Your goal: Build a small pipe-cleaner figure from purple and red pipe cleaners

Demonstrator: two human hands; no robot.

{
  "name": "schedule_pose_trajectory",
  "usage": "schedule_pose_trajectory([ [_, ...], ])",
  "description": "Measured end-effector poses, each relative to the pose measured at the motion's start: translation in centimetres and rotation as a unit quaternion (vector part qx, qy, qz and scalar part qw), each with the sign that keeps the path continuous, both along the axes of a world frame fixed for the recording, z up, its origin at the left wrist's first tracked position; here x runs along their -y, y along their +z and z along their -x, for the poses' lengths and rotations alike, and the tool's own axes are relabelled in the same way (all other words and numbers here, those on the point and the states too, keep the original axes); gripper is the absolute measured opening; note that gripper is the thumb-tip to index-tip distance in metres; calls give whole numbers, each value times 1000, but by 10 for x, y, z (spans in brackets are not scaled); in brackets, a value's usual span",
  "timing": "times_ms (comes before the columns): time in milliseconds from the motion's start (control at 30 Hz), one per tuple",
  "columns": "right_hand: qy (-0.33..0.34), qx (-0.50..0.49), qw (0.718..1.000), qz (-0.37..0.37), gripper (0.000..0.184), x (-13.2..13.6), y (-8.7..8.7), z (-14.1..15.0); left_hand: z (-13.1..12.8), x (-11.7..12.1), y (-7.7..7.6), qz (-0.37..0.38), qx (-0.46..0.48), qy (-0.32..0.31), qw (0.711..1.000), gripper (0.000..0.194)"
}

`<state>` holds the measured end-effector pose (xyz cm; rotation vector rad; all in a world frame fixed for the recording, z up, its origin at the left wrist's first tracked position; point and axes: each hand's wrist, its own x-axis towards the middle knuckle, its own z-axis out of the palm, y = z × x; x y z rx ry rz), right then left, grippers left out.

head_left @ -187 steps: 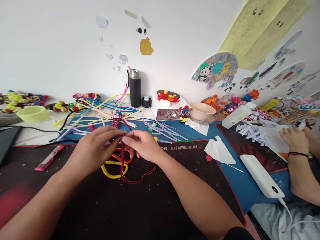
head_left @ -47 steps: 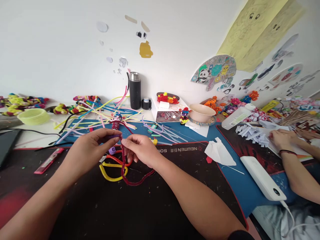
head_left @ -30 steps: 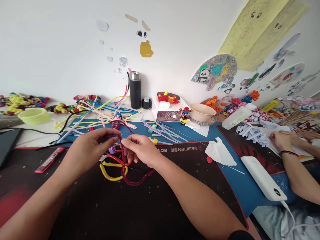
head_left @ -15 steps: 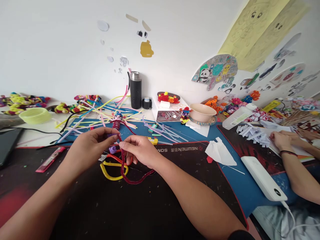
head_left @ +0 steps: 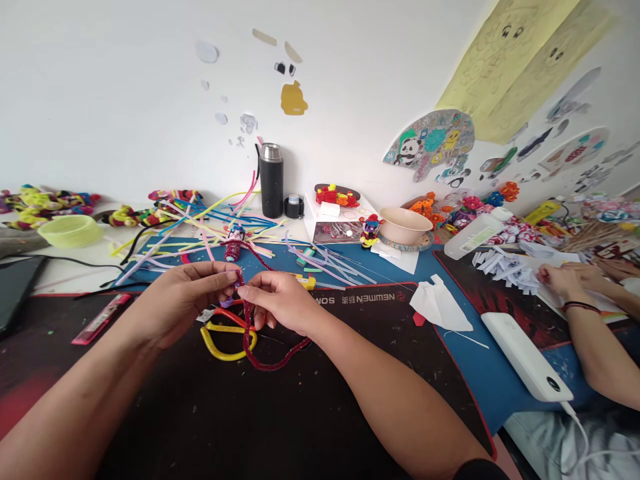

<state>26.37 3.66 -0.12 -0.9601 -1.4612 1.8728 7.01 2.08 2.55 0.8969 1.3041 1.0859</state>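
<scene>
Between my fingers runs a dark red pipe cleaner [head_left: 247, 333], its long end looping down over the black mat and back under my right wrist. My left hand [head_left: 187, 297] pinches its upper part. My right hand [head_left: 277, 300] grips it just to the right, thumb against forefinger. Just beyond my hands, a small figure with a wrapped dark red body [head_left: 233, 249] stands near a dark red strand. Under my hands lie a yellow pipe cleaner loop [head_left: 227, 358], a red-orange strand [head_left: 227, 313] and a small purple piece [head_left: 227, 302], partly covered.
Loose pipe cleaners [head_left: 215, 220] spread behind my hands, near a black thermos [head_left: 271, 180]. A pink packet [head_left: 101, 319] lies left. To the right are torn white paper [head_left: 440, 303], a bowl [head_left: 404, 225], a white power bank [head_left: 527, 357] and another person's hands [head_left: 560, 280].
My left fingers have shifted slightly, showing more of the figure's lower end and the purple piece. The right hand stays nearly still on the pipe cleaner.
</scene>
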Motion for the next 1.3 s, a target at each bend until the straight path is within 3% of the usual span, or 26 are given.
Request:
schedule_pose_trajectory([
  [267, -9, 20, 999, -43, 29, -3, -6, -2, -4, 0, 7, 49, 87, 8, 995, 45],
  [433, -29, 30, 998, -52, 27, -2, -8, -1, -6, -1, 1, 31, 102, 34, 994, 45],
  [600, -32, 30, 995, -90, 27, -3, -11, -1, -2, -2, -4, 33, 124, 6, 992, 44],
  [867, -36, 41, 991, -124, 23, -2, -12, -2, 0, -1, 0, 12, 72, 29, 997, 36],
  [1300, -23, 61, 989, -131, 25, -1, -12, -2, -1, 0, -2, -29, 15, 13, 999, 50],
])
